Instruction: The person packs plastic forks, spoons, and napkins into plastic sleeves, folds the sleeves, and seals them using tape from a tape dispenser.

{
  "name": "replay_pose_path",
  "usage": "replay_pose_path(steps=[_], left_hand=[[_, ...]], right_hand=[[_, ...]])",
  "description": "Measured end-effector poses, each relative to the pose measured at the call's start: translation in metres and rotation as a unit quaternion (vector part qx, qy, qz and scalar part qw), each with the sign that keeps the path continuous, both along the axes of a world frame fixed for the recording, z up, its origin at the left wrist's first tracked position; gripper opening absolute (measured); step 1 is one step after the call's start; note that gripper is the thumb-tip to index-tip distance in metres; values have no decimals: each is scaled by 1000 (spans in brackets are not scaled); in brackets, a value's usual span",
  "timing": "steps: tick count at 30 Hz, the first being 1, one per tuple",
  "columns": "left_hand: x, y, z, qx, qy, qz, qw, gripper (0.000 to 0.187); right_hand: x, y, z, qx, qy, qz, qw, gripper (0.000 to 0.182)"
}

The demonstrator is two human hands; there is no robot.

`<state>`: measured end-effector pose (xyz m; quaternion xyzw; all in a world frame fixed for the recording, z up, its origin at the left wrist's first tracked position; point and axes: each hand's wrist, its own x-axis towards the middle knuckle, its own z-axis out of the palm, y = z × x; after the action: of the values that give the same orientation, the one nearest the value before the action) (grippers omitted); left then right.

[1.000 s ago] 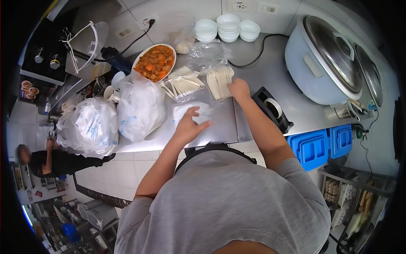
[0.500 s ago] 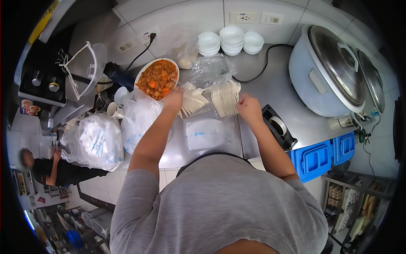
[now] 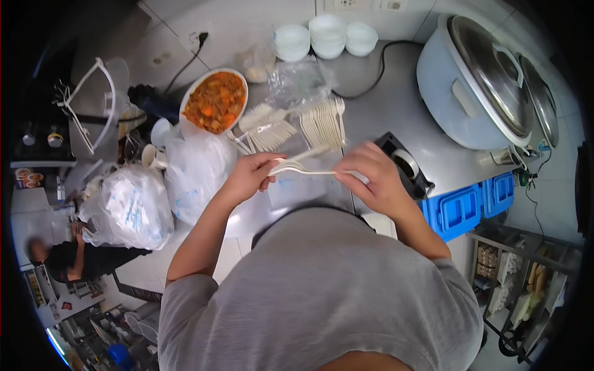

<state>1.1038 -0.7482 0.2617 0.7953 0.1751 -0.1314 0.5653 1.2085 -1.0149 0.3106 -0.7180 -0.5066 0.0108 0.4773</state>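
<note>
cutlery (image 3: 309, 171) pinched at both ends, left grip (image 3: 275, 170) and right grip (image 3: 338, 173) turned inward

On the counter (image 3: 387, 102), a serving dish (image 3: 245, 102) is holding stew (image 3: 213, 102) and standing left of two cutlery piles (image 3: 320, 123). Bowl stacks (image 3: 327, 46) are standing behind these piles. A plastic bag (image 3: 198, 176) is lying before the dish; a tape dispenser (image 3: 418, 182) is lying between the piles and the large cooker (image 3: 458, 117), farther right.
</note>
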Motion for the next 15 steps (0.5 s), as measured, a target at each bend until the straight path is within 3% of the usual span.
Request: replay_pose_path(steps=[4, 6, 9, 12, 15], left_hand=[[-29, -42, 4, -166, -14, -11, 986, 30], [-42, -56, 0, -245, -10, 6, 969, 35], [-59, -74, -3, -372, 9, 19, 928, 47], [-72, -97, -2, -422, 1, 107, 900, 44], [-73, -106, -15, -376, 42, 101, 920, 41]], right_hand=[[-19, 7, -22, -27, 128, -67, 989, 9], [-27, -5, -37, -104, 287, -54, 951, 8], [-35, -26, -51, -204, 389, -10, 898, 6], [-48, -43, -58, -219, 428, 41, 876, 5], [-54, -52, -59, -211, 452, 44, 866, 6]])
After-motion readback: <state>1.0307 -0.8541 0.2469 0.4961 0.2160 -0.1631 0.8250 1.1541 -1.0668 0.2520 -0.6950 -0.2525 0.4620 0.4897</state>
